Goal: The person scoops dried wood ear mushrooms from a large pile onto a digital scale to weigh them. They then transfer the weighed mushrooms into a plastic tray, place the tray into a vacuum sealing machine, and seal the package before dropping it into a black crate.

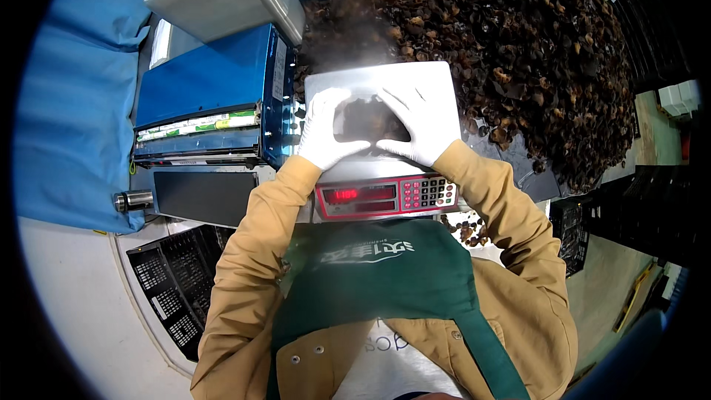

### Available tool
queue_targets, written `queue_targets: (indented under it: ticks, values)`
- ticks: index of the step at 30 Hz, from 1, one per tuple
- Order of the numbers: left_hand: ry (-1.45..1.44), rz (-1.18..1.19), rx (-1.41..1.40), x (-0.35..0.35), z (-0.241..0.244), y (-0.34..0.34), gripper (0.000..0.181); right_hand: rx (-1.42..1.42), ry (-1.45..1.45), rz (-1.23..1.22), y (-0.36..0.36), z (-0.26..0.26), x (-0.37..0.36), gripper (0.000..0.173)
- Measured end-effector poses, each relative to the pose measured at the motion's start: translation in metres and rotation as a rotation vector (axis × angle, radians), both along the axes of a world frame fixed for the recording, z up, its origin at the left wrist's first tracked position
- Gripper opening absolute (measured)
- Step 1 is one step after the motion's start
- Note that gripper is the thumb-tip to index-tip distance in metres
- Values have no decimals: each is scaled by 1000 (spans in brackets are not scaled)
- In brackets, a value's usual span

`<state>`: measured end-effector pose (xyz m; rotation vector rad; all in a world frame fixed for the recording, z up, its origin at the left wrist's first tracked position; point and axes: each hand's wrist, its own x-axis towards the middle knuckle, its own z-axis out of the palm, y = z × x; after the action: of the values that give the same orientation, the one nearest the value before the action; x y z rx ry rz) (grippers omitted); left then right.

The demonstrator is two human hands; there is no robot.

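A digital scale [389, 198] with a steel weighing pan [444, 75] stands before me, its display lit with red digits. On the pan lies a dark, blurred clump of what look like wood-ear mushrooms [369, 119]; whether a tray or clear wrap holds it, I cannot tell. My left hand [325, 130], in a white glove, curves around the clump's left side, thumb along the near edge. From the right, my right hand [419, 122], also gloved in white, cups it the same way. Both thumbs point inward, their tips almost meeting.
A large heap of wood-ear mushrooms [516, 55] spreads behind and right of the scale. At left stands a blue film-wrapping machine [205, 78] with a dark plate [205, 194] in front. Stacked clear plastic trays [222, 0] rise behind it. Black crates [178, 283] sit lower left.
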<state>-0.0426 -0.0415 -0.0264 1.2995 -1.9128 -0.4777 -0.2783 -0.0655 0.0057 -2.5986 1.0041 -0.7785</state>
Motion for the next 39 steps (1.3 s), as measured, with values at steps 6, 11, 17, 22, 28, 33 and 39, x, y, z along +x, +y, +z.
queue_targets:
  ticks: [6,11,17,22,28,33,39]
  values:
    - [-228,-190,184,-7,12,-6,87,139,-109,140,-2,-18,11,70]
    - [-304,-117,73,4,21,1,92,187,-198,18,1,7,-4,51]
    - [-252,221,-25,35,3,28,61,75,-346,-241,-11,2,-65,29]
    - [126,226,452,27,-14,40,60,63,-68,-23,-14,-11,-26,36]
    - [251,280,420,31,-25,53,58,73,-209,4,-18,-11,-25,38]
    - [619,231,801,39,-17,56,55,428,-374,-442,0,-48,-67,41]
    - [728,192,814,49,6,58,51,665,-451,-366,-5,-16,-60,48]
